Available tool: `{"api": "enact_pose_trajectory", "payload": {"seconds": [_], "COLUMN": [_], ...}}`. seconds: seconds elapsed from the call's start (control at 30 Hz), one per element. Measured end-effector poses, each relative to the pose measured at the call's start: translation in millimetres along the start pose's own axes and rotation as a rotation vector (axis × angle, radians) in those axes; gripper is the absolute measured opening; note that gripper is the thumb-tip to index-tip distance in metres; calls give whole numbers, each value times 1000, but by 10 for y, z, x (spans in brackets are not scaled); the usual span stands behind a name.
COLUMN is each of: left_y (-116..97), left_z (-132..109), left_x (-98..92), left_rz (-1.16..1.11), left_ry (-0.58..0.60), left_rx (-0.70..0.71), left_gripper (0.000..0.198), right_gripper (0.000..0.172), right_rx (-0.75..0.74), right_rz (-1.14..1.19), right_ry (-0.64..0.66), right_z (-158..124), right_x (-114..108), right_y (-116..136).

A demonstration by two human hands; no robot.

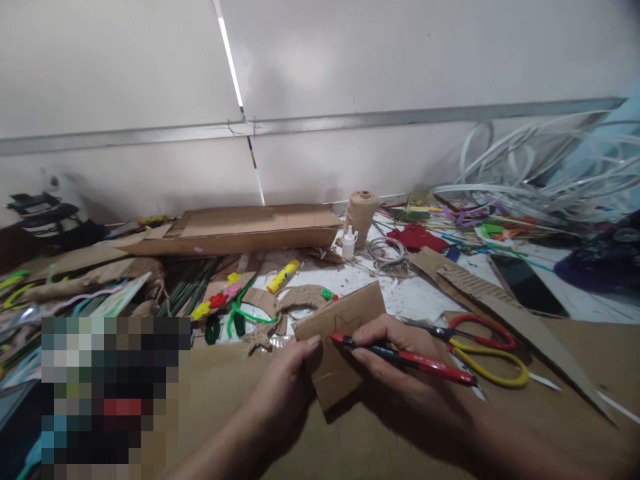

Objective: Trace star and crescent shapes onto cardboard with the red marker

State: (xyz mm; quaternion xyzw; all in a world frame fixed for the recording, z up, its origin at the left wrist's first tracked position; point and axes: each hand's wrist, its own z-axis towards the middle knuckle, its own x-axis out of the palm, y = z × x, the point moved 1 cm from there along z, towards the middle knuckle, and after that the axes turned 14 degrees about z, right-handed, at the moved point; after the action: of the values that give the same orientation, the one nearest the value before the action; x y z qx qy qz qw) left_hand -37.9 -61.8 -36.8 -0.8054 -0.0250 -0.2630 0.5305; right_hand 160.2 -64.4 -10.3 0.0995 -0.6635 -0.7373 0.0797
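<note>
White wall behind, crowded surface (415, 297) below: what do the hands have?

Right hand (400, 390) clenches a slim red-and-black pen (425, 367), its red end near a faint star outline (347, 330) on a rectangular brown corrugated card (333, 353).

And the left hand (283, 393)?

Its fingers (313, 343) grasp the card's left edge, pinning it on a broad cardboard sheet (320, 453). Firm pressure there should stop it sliding under the pen.

Any room around it?

Tight on the right: red-and-yellow scissors (483, 350) lie just beside the right hand. Far of the card, green pipe cleaners (250, 317) and a yellow glue stick (283, 277) sit near; the near side is open cardboard.
</note>
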Motion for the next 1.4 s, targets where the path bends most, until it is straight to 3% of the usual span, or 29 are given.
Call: {"api": "enact_pose_trajectory", "payload": {"seconds": [0.3,0.47,0.6,0.77,1.03,1.17,1.4], "left_y": [-1,6,37,48,-10,-26,-15], "left_z": [8,13,22,15,7,-6,-3], "left_x": [-12,-13,-36,-32,5,34,18], "left_rz": [-17,-12,-7,-2,13,14,53], "left_ry": [38,62,48,31,41,28,9], "left_rx": [12,16,5,2,9,13,-10], "left_gripper": [50,53,55,54,55,59,57], "right_gripper": [15,21,23,27,16,14,17], "right_rx": [-51,-50,-40,-27,-76,-68,-48], "right_rz": [10,34,44,95,-22,-100,-24], "right_ry": [-62,-10,-58,-60,-85,-24,36], "right_z": [11,17,8,18,-1,-4,29], "right_x": [-22,-74,-73,-40,-7,-3,-6], "right_y": [-112,-215,-235,-210,-110,-7,17]}}
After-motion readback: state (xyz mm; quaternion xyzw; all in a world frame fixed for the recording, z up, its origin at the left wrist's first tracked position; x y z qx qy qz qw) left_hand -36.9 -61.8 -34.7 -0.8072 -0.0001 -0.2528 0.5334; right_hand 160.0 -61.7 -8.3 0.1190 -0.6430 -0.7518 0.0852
